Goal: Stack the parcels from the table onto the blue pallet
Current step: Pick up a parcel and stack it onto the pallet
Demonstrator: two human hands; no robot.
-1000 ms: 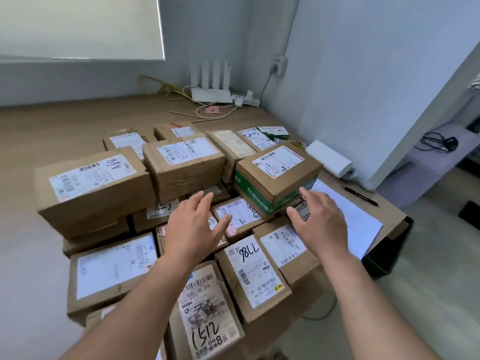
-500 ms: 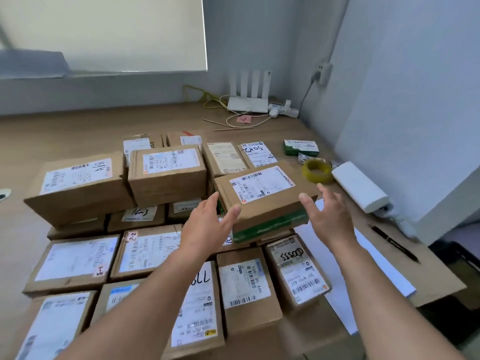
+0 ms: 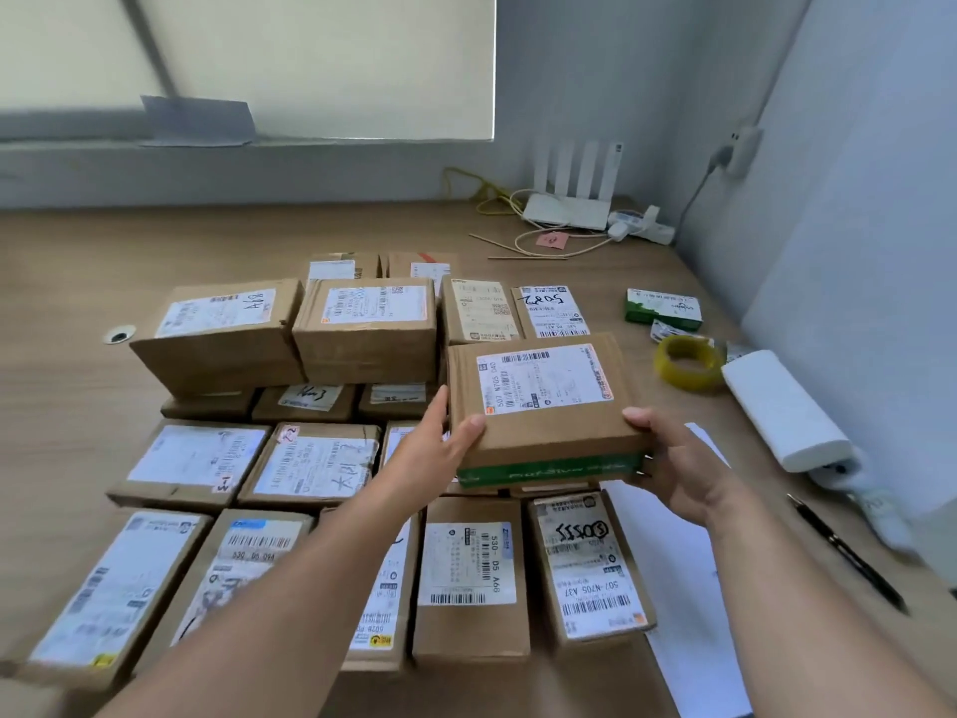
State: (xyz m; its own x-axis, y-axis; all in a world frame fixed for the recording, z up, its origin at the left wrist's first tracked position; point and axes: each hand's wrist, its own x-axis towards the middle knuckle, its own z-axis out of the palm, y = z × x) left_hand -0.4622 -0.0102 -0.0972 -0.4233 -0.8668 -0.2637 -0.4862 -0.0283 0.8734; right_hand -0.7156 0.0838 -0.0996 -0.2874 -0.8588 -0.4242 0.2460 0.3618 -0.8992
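Gripping the green-banded parcel (image 3: 544,401) from both sides, just off centre toward 1 o'clock, above the flat parcels (image 3: 468,567) spread across the table (image 3: 77,406). Lifted or resting there? Hard to tell. With the left hand (image 3: 435,453) at the box's 9 o'clock edge, thumb hooked over the top. With the right hand (image 3: 678,469) at its 4 o'clock corner, thumb on top, fingers hidden beneath. Yellow tape roll (image 3: 686,362) out at 2 o'clock, well apart.

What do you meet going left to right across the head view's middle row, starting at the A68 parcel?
A68 parcel, stacked parcel beside it, held green-banded parcel, yellow tape roll, white roll.
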